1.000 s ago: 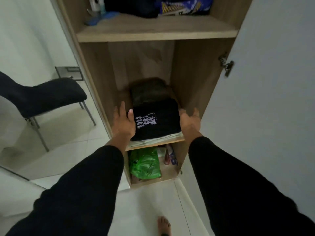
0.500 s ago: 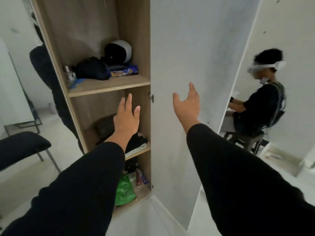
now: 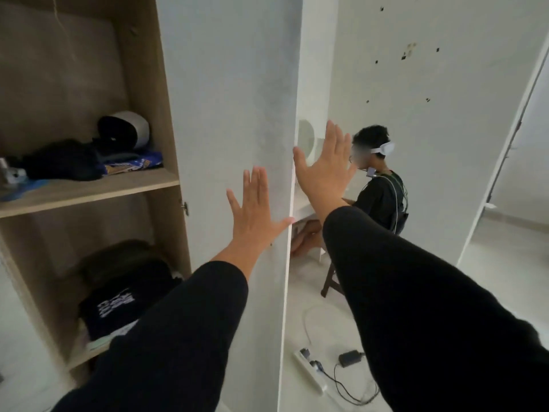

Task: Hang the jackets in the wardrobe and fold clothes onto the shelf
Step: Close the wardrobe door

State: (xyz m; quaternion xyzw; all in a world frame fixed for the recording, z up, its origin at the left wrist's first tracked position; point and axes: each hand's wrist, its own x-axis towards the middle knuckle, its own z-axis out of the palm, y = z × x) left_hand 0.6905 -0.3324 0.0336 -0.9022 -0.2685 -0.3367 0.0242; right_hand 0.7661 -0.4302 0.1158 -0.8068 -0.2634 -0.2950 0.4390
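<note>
The wooden wardrobe stands open at the left, its white door swung out edge-on toward me. A folded black shirt with white lettering lies on the lower shelf on top of other folded clothes. My left hand is flat against the door's inner face, fingers spread, thumb at the door's edge. My right hand is open just past the door's outer edge, holding nothing. Both arms wear black sleeves.
The upper shelf holds dark clothes, a black-and-white helmet and a blue packet. A person wearing a white headset sits on a stool at the right. A power strip with cables lies on the floor.
My view has turned right, away from the shelf. Both hands left the folded black shirt, rose and moved right; the left now rests on the door, the right is beyond its edge.
</note>
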